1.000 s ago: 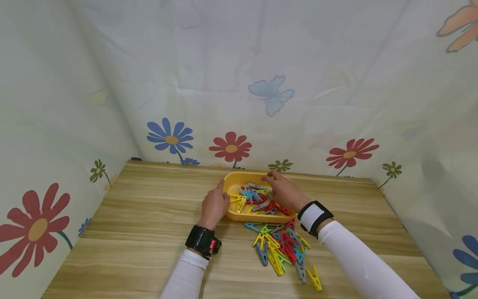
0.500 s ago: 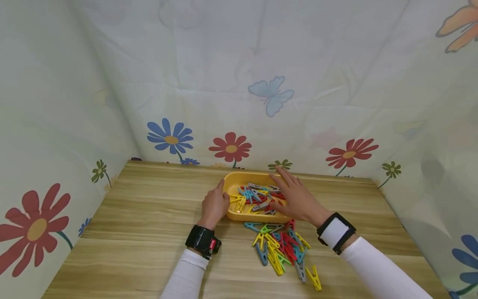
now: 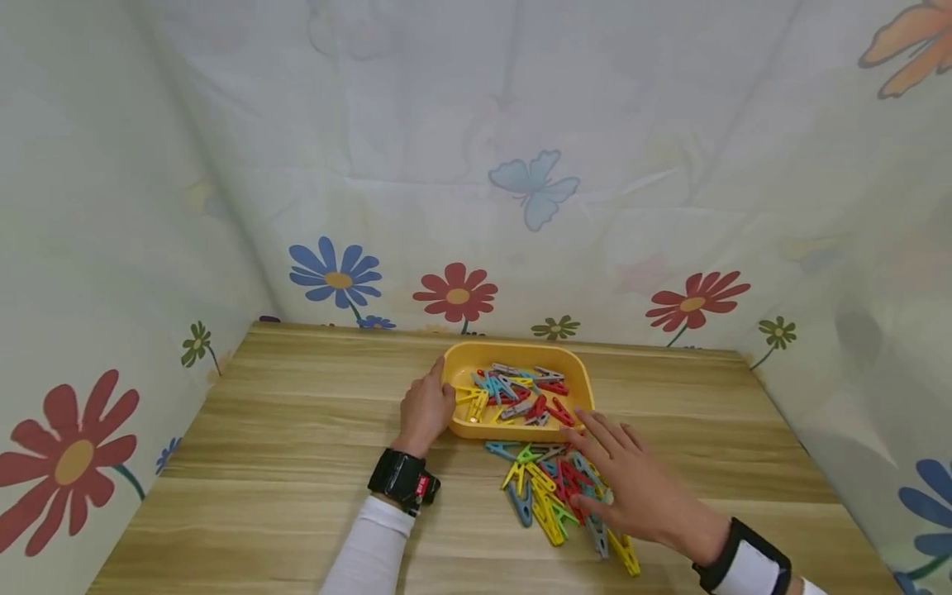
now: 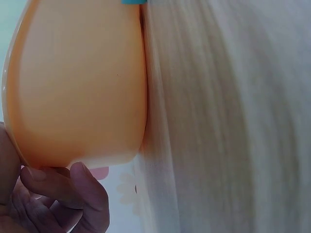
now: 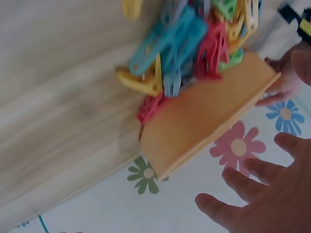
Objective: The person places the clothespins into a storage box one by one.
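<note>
A yellow plastic tray (image 3: 464, 373) stands near the table's back edge, with several clothespins (image 3: 516, 409) in yellow, red, blue and grey lying inside it. At its left end my left hand (image 3: 426, 411) grips the rim; the left wrist view shows thumb and curled fingers (image 4: 92, 194) at the tray's wall (image 4: 77, 92). In front of the tray lies a loose pile of clothespins (image 3: 546, 504). My right hand (image 3: 643, 492), fingers spread and holding nothing, is over the right side of this pile and hides part of it. The right wrist view shows those fingers (image 5: 257, 170) apart from the clothespins.
The wood-grain table (image 3: 297, 454) runs back to a white curtain (image 3: 416, 165) printed with flowers and a butterfly. The same cloth rises along the left and right sides. A yellow clothespin (image 3: 625, 555) lies at the near right end of the pile.
My right hand has left the tray's interior, spread its fingers, and moved toward me and to the right over the pile. The left hand still holds the tray in place.
</note>
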Demonstrator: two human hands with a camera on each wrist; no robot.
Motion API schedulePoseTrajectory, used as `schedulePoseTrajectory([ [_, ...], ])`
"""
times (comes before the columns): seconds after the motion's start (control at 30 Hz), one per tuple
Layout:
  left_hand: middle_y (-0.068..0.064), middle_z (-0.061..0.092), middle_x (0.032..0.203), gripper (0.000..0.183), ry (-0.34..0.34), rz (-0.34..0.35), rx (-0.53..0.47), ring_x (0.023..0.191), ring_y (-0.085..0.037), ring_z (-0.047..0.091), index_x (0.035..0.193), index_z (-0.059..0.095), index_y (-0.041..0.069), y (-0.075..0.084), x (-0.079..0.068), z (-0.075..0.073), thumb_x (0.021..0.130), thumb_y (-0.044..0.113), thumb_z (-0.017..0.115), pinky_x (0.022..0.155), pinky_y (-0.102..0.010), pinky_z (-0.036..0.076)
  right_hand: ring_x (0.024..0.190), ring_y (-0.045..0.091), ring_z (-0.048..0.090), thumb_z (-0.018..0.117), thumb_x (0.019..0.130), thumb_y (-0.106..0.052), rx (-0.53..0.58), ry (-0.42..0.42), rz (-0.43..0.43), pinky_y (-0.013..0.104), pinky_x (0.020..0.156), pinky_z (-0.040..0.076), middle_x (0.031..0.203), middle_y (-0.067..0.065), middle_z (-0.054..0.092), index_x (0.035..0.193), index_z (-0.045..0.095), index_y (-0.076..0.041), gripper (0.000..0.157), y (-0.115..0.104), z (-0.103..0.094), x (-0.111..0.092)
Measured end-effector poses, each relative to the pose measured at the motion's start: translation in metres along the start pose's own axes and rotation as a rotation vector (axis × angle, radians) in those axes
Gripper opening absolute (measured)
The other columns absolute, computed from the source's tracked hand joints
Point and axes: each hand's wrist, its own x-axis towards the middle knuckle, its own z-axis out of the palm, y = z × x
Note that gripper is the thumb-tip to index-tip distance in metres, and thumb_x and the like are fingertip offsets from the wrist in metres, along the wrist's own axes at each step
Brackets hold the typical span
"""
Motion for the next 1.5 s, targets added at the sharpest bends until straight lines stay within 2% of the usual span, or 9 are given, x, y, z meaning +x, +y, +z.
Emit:
schedulePoseTrajectory([
  [0.17,-0.020,0.061,0.108,0.051,-0.005,-0.013,0.001,0.059,-0.017,0.052,0.141,0.035,0.008,-0.002,0.001,0.000,0.093,0.019,0.050,0.053,-0.034,0.045,0.134,0.028,0.017,0.057,0.079,-0.062,0.010,-0.105,-0.013,0.059,0.101,0.023,0.152,0.003,0.015,0.145,0.025,-0.029,0.081,-0.014,0.010,-0.017],
  [0.37,-0.020,0.062,0.100,0.051,-0.011,-0.011,-0.003,0.053,-0.017,0.050,0.141,0.034,0.008,-0.002,0.001,0.000,0.093,0.018,0.049,0.049,-0.032,0.042,0.128,0.033,0.028,0.049,0.081,-0.067,0.049,-0.219,-0.004,0.061,0.095,0.029,0.150,0.005,0.021,0.144,0.027,-0.034,0.074,-0.026,0.019,-0.034],
  [0.57,-0.018,0.062,0.089,0.051,-0.013,-0.014,-0.016,0.049,-0.016,0.048,0.141,0.034,0.008,-0.001,0.001,0.001,0.093,0.019,0.049,0.046,-0.031,0.040,0.127,0.033,0.030,0.050,0.083,-0.064,0.042,-0.167,-0.064,0.060,0.091,0.034,0.146,0.010,0.031,0.140,0.038,-0.025,0.069,-0.030,0.029,-0.049],
  [0.73,-0.017,0.062,0.090,0.052,-0.015,-0.011,-0.019,0.049,-0.016,0.048,0.141,0.034,0.008,-0.001,0.000,0.001,0.093,0.019,0.050,0.045,-0.031,0.040,0.126,0.032,0.032,0.051,0.083,-0.062,0.026,-0.175,-0.033,0.058,0.089,0.036,0.144,0.009,0.033,0.138,0.040,-0.026,0.066,-0.032,0.034,-0.054],
  [0.97,-0.017,0.062,0.092,0.052,-0.020,-0.017,-0.018,0.052,-0.017,0.049,0.142,0.034,0.009,-0.001,0.000,0.001,0.093,0.019,0.050,0.046,-0.031,0.041,0.101,0.024,0.047,0.066,0.078,-0.046,-0.054,-0.137,-0.039,0.045,0.073,0.044,0.122,0.007,0.049,0.124,0.054,-0.020,0.054,-0.034,0.039,-0.055],
  [1.13,-0.016,0.061,0.088,0.052,-0.022,-0.024,-0.020,0.052,-0.017,0.049,0.142,0.033,0.009,0.000,0.000,0.000,0.093,0.019,0.050,0.047,-0.031,0.041,0.083,0.014,0.047,0.067,0.080,-0.034,0.020,-0.203,-0.006,0.035,0.063,0.048,0.112,0.001,0.045,0.115,0.057,-0.023,0.038,-0.034,0.040,-0.052],
  [1.3,-0.016,0.062,0.089,0.052,-0.022,-0.015,-0.023,0.052,-0.017,0.048,0.141,0.034,0.008,-0.001,0.000,0.000,0.093,0.018,0.050,0.046,-0.031,0.040,0.068,0.005,0.041,0.068,0.080,-0.024,0.115,-0.149,0.000,0.025,0.050,0.042,0.098,-0.006,0.040,0.101,0.059,-0.023,0.023,-0.032,0.046,-0.052],
  [1.4,-0.017,0.062,0.093,0.051,-0.012,0.000,-0.016,0.053,-0.017,0.049,0.141,0.035,0.008,-0.001,0.000,0.000,0.093,0.018,0.050,0.046,-0.031,0.040,0.065,0.003,0.040,0.067,0.081,-0.022,0.147,-0.128,0.001,0.025,0.048,0.040,0.095,-0.006,0.041,0.096,0.058,-0.024,0.017,-0.031,0.049,-0.052],
  [1.5,-0.016,0.062,0.089,0.051,-0.011,0.006,-0.020,0.051,-0.017,0.048,0.141,0.035,0.008,-0.001,0.001,0.000,0.093,0.018,0.050,0.046,-0.031,0.040,0.065,0.003,0.040,0.066,0.082,-0.021,0.155,-0.141,0.010,0.025,0.048,0.041,0.095,-0.006,0.042,0.093,0.058,-0.024,0.014,-0.030,0.049,-0.050],
])
